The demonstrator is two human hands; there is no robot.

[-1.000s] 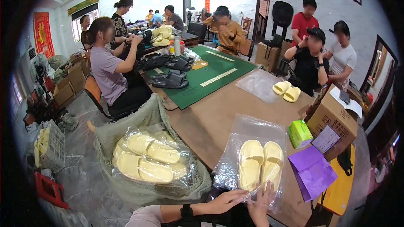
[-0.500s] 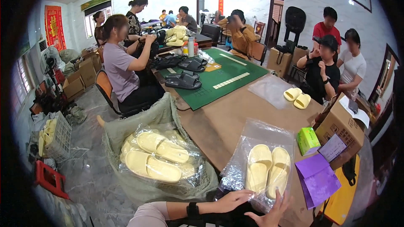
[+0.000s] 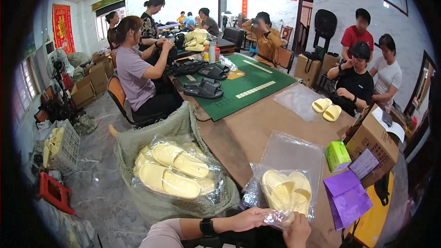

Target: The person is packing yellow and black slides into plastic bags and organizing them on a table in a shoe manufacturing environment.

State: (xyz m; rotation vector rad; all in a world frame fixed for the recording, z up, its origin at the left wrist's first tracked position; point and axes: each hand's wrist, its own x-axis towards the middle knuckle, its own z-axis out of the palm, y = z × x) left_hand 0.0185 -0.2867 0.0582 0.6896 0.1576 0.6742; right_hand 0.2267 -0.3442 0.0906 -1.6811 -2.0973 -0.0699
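A pair of pale yellow slippers (image 3: 277, 187) lies inside a clear plastic bag (image 3: 294, 149) on the brown table's near edge, the slippers close together with their toes away from me. My left hand (image 3: 250, 219) is closed on the bag's bunched near end. Beside it, my right hand (image 3: 297, 230) grips the same plastic near a slipper's heel; its fingertips are partly hidden. To the left, a grey-green woven sack (image 3: 183, 115) holds several more bagged yellow slippers (image 3: 170, 181).
Right of the bag are a green box (image 3: 337, 156), a purple paper bag (image 3: 347, 198) and a cardboard carton (image 3: 374, 140). Farther off lie a loose yellow pair (image 3: 327, 109), a green mat (image 3: 248, 92) and black slippers (image 3: 203, 89). Several people sit or stand around.
Both hands have closed on the bag's near end, gathering the plastic. The slippers inside have shifted and now lie closer together, tilted against each other.
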